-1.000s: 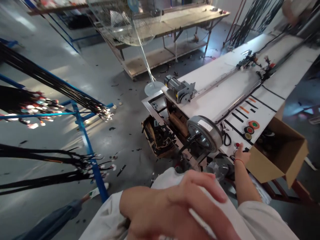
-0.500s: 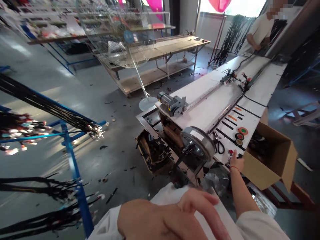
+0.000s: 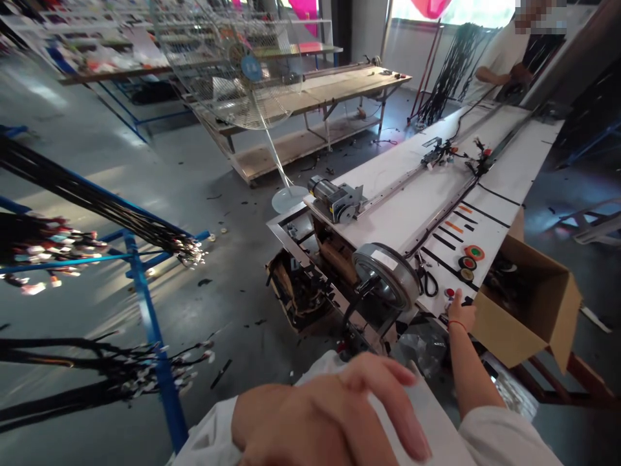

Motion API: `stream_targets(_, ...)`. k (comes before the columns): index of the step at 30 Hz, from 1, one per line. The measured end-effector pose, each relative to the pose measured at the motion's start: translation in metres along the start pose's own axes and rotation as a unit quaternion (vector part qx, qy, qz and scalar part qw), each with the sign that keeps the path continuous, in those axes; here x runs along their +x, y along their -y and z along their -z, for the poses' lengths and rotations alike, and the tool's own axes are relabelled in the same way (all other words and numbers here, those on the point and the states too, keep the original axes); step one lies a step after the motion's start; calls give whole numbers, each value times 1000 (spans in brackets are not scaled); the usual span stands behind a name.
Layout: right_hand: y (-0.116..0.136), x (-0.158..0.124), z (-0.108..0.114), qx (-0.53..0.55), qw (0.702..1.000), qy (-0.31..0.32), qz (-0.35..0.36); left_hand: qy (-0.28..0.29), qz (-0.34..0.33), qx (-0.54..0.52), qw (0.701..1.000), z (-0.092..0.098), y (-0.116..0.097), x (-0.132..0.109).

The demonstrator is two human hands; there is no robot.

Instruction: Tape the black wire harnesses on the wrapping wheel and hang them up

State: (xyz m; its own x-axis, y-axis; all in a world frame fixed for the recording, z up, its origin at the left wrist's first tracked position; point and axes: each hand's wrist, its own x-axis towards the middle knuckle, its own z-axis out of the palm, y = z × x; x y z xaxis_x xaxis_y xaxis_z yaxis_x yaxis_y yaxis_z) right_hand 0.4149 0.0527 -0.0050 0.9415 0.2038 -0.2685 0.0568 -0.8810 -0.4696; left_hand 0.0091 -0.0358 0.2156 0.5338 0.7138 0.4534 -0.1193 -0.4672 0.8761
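My right hand [image 3: 460, 315] reaches out to the near end of a long white machine table [image 3: 417, 207]. Its fingers are curled and a fingertip rests at a small red button [image 3: 449, 292] on the table's control strip, below larger round buttons [image 3: 469, 257]. A red thread circles that wrist. My left hand [image 3: 325, 417] is very close to the camera at the bottom. Its fingers lie together, curved over a white flat thing [image 3: 436, 430] that I cannot identify.
A steel wheel [image 3: 387, 273] and a grey motor [image 3: 334, 196] sit at the table's end. An open cardboard box [image 3: 533, 310] stands right of my hand. A blue rack [image 3: 145, 304] with black cable bundles is at left. A pedestal fan [image 3: 233, 58] stands behind; another person [image 3: 504, 52] works at the far end.
The camera has tilted up, bringing the far benches and the other person into view. My right hand stays at the red button; my left hand has barely shifted.
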Motion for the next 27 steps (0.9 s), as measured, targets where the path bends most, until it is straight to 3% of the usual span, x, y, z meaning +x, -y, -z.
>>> stream_targets(3,-1,2,-2,-5,1000,-2,8,-71,114,-38,990,5,49,32)
stream_targets(4,-1,2,-2,-5,1000,-6,9,-94,146,-26,984,3,75,38)
stream_targets(5,-2,3,-3,-3,1000,-10,8,-149,203,7,968,1,103,38)
stream_targets(6,-2,3,-4,-1,1000,-14,8,-164,272,40,947,-2,133,34)
stream_targets(8,-3,4,-5,6,1000,-21,5,-115,369,71,920,-11,186,13)
stream_targets(11,-4,7,-7,13,1000,-24,1,-3,381,76,922,-20,236,-25)
stream_targets(14,-6,10,-9,8,999,-31,6,24,390,115,913,-21,251,-45)
stream_targets(18,-8,16,-13,-6,999,-32,9,55,409,158,897,-14,246,-57)
stream_targets(23,-10,18,-15,-7,999,-39,16,-11,386,158,909,-14,228,-71)
stream_targets(27,-8,14,-12,-6,999,-33,13,-34,376,160,912,-22,221,-61)
